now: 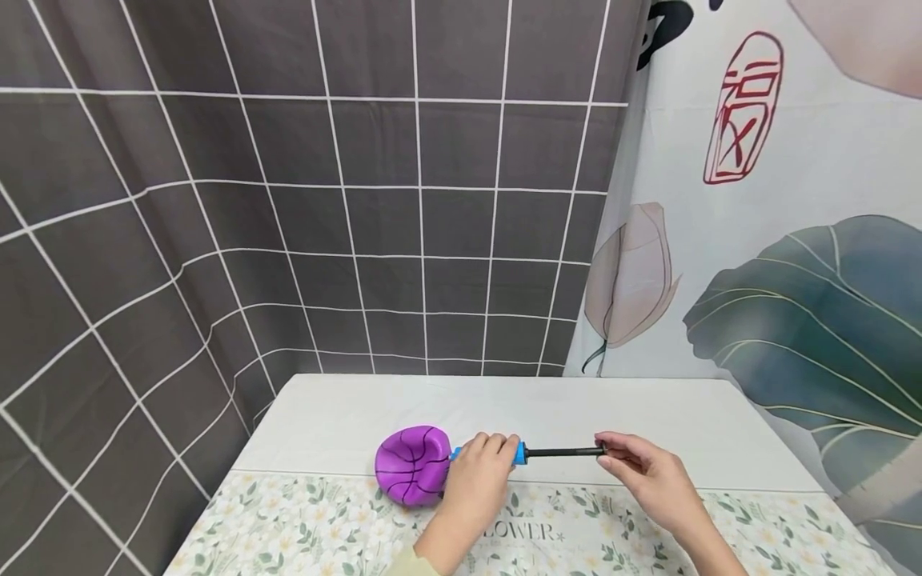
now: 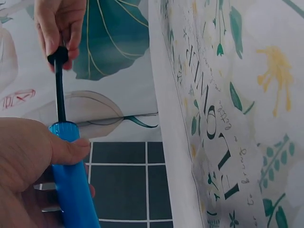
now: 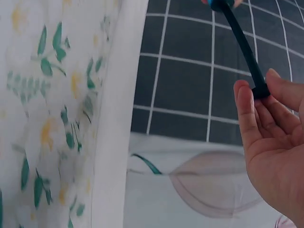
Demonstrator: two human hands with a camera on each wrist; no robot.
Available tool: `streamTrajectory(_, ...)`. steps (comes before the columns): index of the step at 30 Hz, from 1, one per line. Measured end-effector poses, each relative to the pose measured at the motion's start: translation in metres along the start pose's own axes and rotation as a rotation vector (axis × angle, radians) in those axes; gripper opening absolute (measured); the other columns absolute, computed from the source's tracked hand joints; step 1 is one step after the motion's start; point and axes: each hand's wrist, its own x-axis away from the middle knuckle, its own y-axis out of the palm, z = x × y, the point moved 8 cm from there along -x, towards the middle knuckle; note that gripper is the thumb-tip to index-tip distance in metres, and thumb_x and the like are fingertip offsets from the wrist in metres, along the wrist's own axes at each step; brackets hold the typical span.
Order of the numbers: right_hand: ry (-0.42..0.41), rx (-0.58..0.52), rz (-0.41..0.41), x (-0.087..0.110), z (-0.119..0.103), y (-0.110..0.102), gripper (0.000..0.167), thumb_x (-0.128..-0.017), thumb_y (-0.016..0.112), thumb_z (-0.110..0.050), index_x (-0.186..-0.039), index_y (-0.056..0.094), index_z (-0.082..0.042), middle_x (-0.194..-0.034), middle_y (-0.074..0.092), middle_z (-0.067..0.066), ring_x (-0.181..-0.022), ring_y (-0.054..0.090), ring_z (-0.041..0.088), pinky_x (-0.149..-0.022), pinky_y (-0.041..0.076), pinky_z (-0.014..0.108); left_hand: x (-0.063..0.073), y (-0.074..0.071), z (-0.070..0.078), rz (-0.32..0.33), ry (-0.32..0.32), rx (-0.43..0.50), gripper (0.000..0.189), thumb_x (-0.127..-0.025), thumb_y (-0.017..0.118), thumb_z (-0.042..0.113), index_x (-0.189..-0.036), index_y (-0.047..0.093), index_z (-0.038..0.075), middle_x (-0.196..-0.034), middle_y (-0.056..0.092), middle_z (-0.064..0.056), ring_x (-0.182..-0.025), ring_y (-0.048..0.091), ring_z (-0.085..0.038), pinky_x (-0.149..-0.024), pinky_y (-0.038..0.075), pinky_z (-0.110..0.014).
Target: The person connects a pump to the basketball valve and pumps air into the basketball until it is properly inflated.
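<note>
A purple ball (image 1: 412,467) with black seam lines, dented and partly deflated, is at the left end of a blue hand pump (image 2: 75,192). My left hand (image 1: 481,480) grips the blue barrel, thumb across it near its ribbed collar in the left wrist view. From the barrel a long black rod (image 1: 565,452) reaches out to the right. My right hand (image 1: 651,476) pinches the black knob (image 3: 260,91) at the rod's end between thumb and fingers. Where the ball meets the pump is partly hidden behind my left hand.
Beneath the hands is a table with a white back strip (image 1: 346,408) and a floral cloth (image 1: 288,520) with printed letters. A dark grid-patterned curtain (image 1: 461,224) stands behind and to the left, and a leaf-printed hanging (image 1: 792,264) at the right.
</note>
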Motion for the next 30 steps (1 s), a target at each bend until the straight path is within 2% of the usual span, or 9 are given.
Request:
streamTrajectory(9, -0.048, -0.040, -0.008, -0.004, -0.020, 0.043, 0.029, -0.088, 0.077, -0.007, -0.117, 0.073, -0.007, -0.107, 0.074, 0.006, -0.090, 0.071, 0.009, -0.078, 0.058, 0.016, -0.001, 0.000, 0.005, -0.021, 0.017, -0.022, 0.042, -0.084, 0.082, 0.025, -0.122, 0.068, 0.013, -0.106, 0.069, 0.001, -0.094, 0.063, -0.016, -0.089, 0.058, -0.032)
streamTrajectory(16, -0.103, -0.073, -0.069, -0.007, -0.034, 0.070, 0.028, -0.088, 0.077, -0.009, -0.115, 0.072, -0.002, -0.100, 0.074, 0.004, -0.085, 0.071, 0.007, -0.074, 0.058, 0.016, 0.001, 0.001, 0.006, -0.042, 0.019, -0.021, 0.045, -0.082, 0.084, 0.023, -0.123, 0.069, 0.014, -0.106, 0.068, 0.001, -0.095, 0.062, -0.017, -0.092, 0.056, -0.034)
streamTrajectory(24, -0.040, -0.122, -0.062, -0.005, -0.031, 0.058, 0.030, -0.086, 0.080, -0.008, -0.114, 0.073, -0.003, -0.099, 0.074, 0.005, -0.084, 0.071, 0.007, -0.075, 0.059, 0.018, 0.003, -0.004, -0.002, 0.029, -0.011, 0.045, 0.045, -0.080, 0.084, 0.026, -0.122, 0.069, 0.021, -0.106, 0.068, 0.006, -0.096, 0.063, -0.012, -0.087, 0.058, -0.029)
streamTrajectory(30, -0.036, -0.100, -0.041, -0.002, -0.018, 0.032, 0.031, -0.087, 0.079, -0.010, -0.117, 0.073, -0.004, -0.104, 0.074, 0.008, -0.086, 0.070, 0.004, -0.077, 0.059, 0.018, 0.004, -0.002, -0.006, 0.007, -0.025, 0.034, 0.044, -0.081, 0.082, 0.026, -0.123, 0.068, 0.022, -0.107, 0.069, 0.007, -0.097, 0.063, -0.012, -0.089, 0.057, -0.029)
